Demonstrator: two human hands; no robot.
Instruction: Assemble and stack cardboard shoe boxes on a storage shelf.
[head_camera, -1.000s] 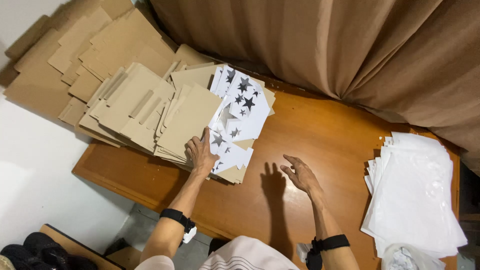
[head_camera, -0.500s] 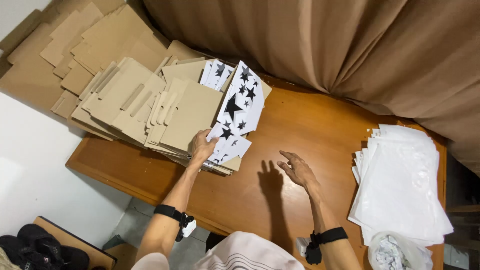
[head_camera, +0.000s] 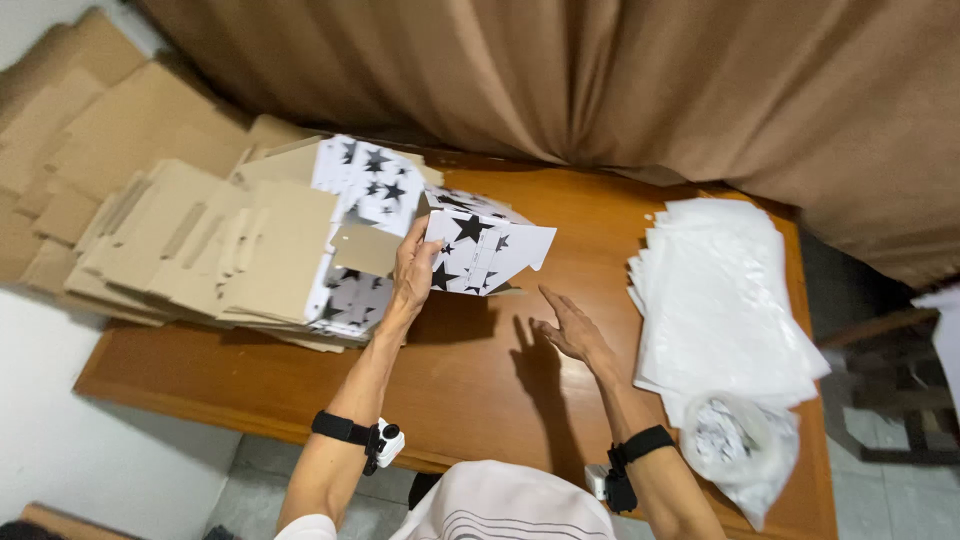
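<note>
My left hand (head_camera: 414, 272) grips a flat white cardboard sheet printed with black stars (head_camera: 482, 250) and lifts it off the pile of star-printed and brown cardboard blanks (head_camera: 270, 250). The sheet is tilted above the wooden table (head_camera: 480, 380), its right part free in the air. Just right of and below the sheet, my right hand (head_camera: 565, 325) hovers over the table with fingers spread and nothing in it. Both wrists wear black bands.
A stack of white plastic bags (head_camera: 720, 300) lies on the table's right side, with a crumpled clear bag (head_camera: 740, 445) at its near corner. A brown curtain (head_camera: 600, 80) hangs behind the table. More brown cardboard (head_camera: 90, 130) lies at the far left.
My left hand has pulled one star-printed sheet up and to the right, off the pile. My right hand stayed open over the table, close to the sheet.
</note>
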